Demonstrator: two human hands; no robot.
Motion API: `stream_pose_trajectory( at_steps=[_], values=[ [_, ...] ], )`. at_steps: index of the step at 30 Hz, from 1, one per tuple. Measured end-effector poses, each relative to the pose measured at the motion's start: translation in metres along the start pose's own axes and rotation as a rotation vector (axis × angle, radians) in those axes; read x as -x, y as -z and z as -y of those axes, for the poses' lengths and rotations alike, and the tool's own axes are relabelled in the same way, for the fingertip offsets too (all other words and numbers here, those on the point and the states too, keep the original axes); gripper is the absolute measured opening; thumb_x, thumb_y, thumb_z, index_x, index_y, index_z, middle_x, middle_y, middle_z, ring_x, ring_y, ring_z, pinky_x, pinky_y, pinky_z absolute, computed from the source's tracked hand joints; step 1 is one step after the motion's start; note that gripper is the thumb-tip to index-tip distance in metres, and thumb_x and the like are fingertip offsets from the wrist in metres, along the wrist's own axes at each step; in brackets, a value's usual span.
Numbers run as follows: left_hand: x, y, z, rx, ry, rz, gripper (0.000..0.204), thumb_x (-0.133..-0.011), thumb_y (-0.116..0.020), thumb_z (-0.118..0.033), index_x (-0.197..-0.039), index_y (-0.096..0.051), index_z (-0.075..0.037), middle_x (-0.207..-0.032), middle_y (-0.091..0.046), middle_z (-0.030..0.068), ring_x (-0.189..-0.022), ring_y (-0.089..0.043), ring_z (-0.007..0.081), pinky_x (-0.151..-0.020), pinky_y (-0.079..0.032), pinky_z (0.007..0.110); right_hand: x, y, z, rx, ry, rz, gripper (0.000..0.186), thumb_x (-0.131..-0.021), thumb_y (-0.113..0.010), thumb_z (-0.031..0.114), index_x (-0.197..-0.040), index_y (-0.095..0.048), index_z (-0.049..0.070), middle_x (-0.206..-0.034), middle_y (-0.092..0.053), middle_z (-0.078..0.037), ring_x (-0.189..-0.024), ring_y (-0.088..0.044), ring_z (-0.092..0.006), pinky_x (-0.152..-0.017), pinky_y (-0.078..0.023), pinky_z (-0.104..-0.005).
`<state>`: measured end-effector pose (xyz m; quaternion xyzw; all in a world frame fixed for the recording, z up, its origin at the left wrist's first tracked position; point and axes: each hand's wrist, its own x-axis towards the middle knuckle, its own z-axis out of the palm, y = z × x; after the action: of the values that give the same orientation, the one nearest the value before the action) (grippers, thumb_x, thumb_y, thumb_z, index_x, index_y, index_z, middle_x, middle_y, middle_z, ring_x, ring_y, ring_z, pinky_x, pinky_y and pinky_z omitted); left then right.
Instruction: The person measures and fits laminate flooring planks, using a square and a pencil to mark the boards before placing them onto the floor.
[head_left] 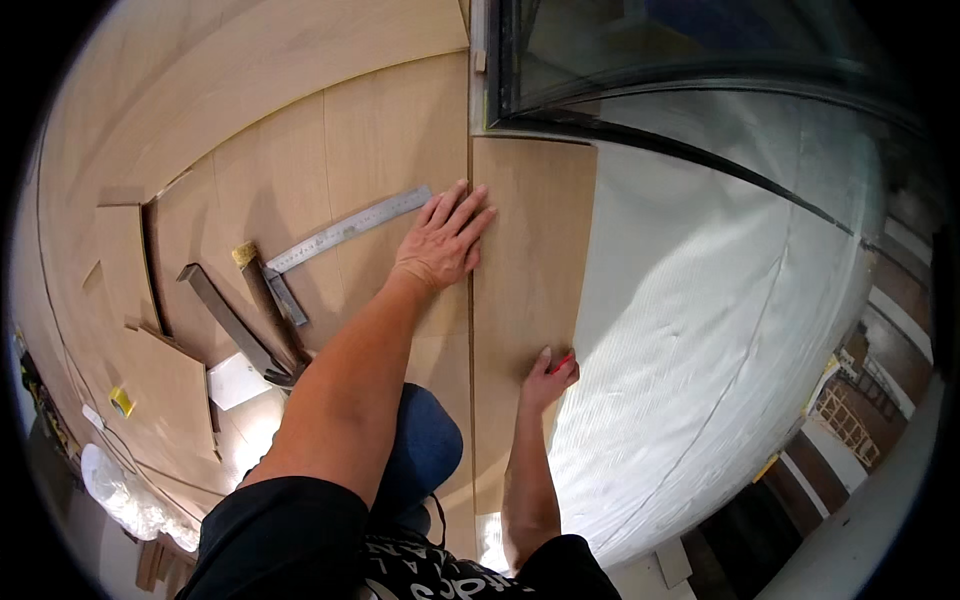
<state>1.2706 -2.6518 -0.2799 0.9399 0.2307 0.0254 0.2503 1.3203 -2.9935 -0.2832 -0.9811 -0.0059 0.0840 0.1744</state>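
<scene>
My left hand [445, 238] lies flat with its fingers stretched out across the seam between the laid wood floorboards [400, 120] and a loose-edged floorboard [530, 240] on the right. Lower down, at that board's right edge, my right hand [549, 382] is closed around a thin red pencil [563, 363]; most of it is hidden by the fingers. A metal try square [348, 228] rests on the boards, its blade end close to my left hand. Beside it lie a wooden-handled hammer [268, 295] and a grey metal pull bar [228, 315], partly behind my left forearm.
White underlay sheeting [680, 330] spreads to the right of the board. A black-framed glass door [640, 135] stands at the board's far end. Floorboard pieces [128, 255], a white sheet [240, 382], a yellow tape measure [122, 402] and clear plastic wrapping [120, 490] lie on the left.
</scene>
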Motion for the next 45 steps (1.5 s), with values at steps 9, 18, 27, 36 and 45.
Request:
stream_pose_trajectory(
  at_steps=[9,18,27,36,45],
  values=[
    [0.001,0.002,-0.001,-0.059,0.003,0.021,0.064,-0.088,-0.063,-0.032,-0.149,-0.047,-0.021,-0.163,-0.032,0.0047,-0.152,-0.025,0.0289,-0.123,-0.021,0.044,0.004,0.0,0.009,0.104,0.03,0.024,0.06,-0.101,-0.059,0.035,-0.147,-0.039,0.002,-0.145,-0.036,-0.026,-0.127,-0.049,-0.0462,-0.099,-0.052,-0.0524],
    [0.002,0.003,-0.002,-0.056,0.01,0.022,0.063,-0.089,-0.062,-0.03,-0.149,-0.046,-0.021,-0.163,-0.032,0.0043,-0.152,-0.025,0.0281,-0.123,-0.022,0.045,0.006,-0.003,0.006,0.076,0.028,0.027,0.059,-0.102,-0.057,0.037,-0.146,-0.039,0.001,-0.145,-0.035,-0.027,-0.124,-0.051,-0.0466,-0.093,-0.054,-0.0532],
    [0.001,0.001,-0.001,-0.024,-0.01,0.002,0.064,-0.088,-0.062,-0.027,-0.149,-0.047,-0.021,-0.161,-0.034,0.0052,-0.151,-0.026,0.0303,-0.122,-0.023,0.048,0.005,0.002,0.017,0.064,0.004,0.017,0.059,-0.102,-0.057,0.035,-0.147,-0.04,0.002,-0.144,-0.037,-0.028,-0.124,-0.051,-0.0462,-0.093,-0.054,-0.0518],
    [0.004,-0.002,0.001,-0.019,0.0,-0.003,0.062,-0.088,-0.061,-0.027,-0.149,-0.047,-0.021,-0.162,-0.034,0.0051,-0.151,-0.026,0.0305,-0.121,-0.024,0.049,0.008,0.01,0.037,0.084,-0.065,0.06,0.058,-0.102,-0.057,0.035,-0.146,-0.041,0.001,-0.145,-0.037,-0.027,-0.125,-0.051,-0.0462,-0.094,-0.054,-0.0516],
    [0.002,0.002,-0.002,-0.03,-0.001,0.018,0.061,-0.09,-0.06,-0.03,-0.149,-0.047,-0.021,-0.163,-0.033,0.0053,-0.152,-0.025,0.0296,-0.121,-0.024,0.048,0.007,-0.003,0.01,0.083,0.007,-0.009,0.059,-0.102,-0.056,0.037,-0.146,-0.041,0.001,-0.147,-0.037,-0.027,-0.127,-0.05,-0.0453,-0.095,-0.054,-0.0513]
  ],
)
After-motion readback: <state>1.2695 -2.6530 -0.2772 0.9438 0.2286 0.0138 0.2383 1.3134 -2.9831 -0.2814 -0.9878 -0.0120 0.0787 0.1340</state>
